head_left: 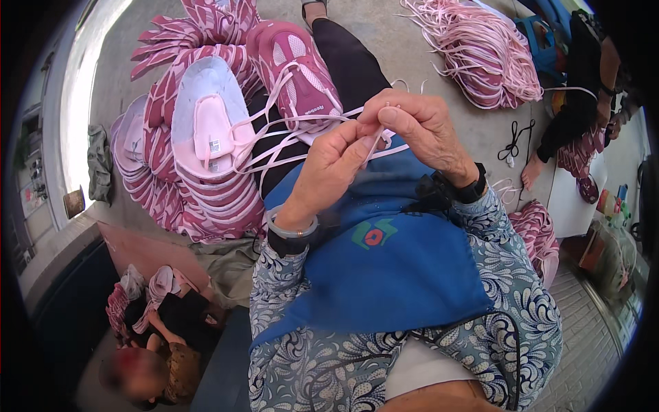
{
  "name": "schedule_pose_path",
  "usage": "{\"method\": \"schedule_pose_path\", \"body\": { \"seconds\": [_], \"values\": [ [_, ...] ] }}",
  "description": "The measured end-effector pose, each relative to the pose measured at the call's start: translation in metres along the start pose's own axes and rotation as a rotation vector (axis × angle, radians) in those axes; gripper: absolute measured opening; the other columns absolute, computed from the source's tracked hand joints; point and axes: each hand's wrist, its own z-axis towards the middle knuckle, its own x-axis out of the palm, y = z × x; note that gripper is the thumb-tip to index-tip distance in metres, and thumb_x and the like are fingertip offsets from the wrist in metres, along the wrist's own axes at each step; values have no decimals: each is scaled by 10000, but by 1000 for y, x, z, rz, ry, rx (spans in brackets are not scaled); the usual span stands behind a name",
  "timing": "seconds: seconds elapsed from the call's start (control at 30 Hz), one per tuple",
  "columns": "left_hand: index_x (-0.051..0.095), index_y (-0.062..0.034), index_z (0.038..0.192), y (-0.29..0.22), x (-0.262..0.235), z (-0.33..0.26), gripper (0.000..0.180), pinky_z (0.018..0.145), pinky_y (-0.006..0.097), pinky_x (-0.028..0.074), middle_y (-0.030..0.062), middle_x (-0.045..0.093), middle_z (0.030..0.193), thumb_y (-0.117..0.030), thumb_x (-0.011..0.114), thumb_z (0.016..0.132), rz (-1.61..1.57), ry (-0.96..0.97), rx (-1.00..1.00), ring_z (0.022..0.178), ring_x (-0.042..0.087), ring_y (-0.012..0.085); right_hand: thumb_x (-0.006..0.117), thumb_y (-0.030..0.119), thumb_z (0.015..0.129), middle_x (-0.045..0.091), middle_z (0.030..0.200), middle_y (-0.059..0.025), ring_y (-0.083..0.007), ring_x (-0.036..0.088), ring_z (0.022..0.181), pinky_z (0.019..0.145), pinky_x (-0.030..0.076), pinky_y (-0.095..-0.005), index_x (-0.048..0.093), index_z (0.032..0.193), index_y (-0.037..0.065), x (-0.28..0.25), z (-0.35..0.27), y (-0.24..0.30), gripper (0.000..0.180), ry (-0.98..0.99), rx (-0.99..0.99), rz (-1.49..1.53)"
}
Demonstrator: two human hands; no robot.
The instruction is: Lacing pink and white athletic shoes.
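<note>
Seen from above, over a blue apron [384, 268] worn across the lap, taken here as the landmark for everything else. Beyond the apron's upper left corner, a tall fanned stack of pink patterned shoe uppers [185, 178], topped by one pale upper with a light tongue. Far beyond the apron to the upper right, across bare concrete floor [405, 41], a heaped bundle of pink laces [480, 58]. Right of the apron, near its edge, a smaller pile of pink patterned pieces [539, 233]. Directly beyond the apron's top edge, resting on a dark trouser leg, a pink mesh shoe upper [298, 69] with pale pink laces [288, 141] trailing from it back toward the apron. Above the apron's top edge, both hands raised and meeting. Left hand [329, 172], wrist ringed by a silver bangle, fingers closed and pinching the laces. Right hand [422, 127], a black watch at the wrist, fingers curled shut around the same lace ends, touching the left hand's fingertips. Between the apron and the far lace bundle, on the floor to the right, black scissors [515, 141].
</note>
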Motion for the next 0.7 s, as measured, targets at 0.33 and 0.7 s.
{"method": "schedule_pose_path", "body": {
  "seconds": [0.33, 0.7],
  "values": [
    [561, 2, 1147, 8, -3, 7, 274, 566, 164, 373, -10, 599, 865, -178, 501, 950, -110, -90, 38, 650, 438, 16, 492, 153, 936, 627, 763, -54, -103, 610, 695, 604, 492, -229, 648, 890, -37, -3, 20, -3, 250, 62, 1, -44],
    [541, 33, 1001, -87, -92, -73, 246, 798, 379, 521, 119, 565, 890, -166, 398, 977, 19, -558, 733, 796, 597, 213, 460, 240, 950, 435, 641, 25, -70, 455, 536, 498, 399, -206, 464, 1243, 123, -97, 43, 73, 315, -194, -411, 408]
  ]
}}
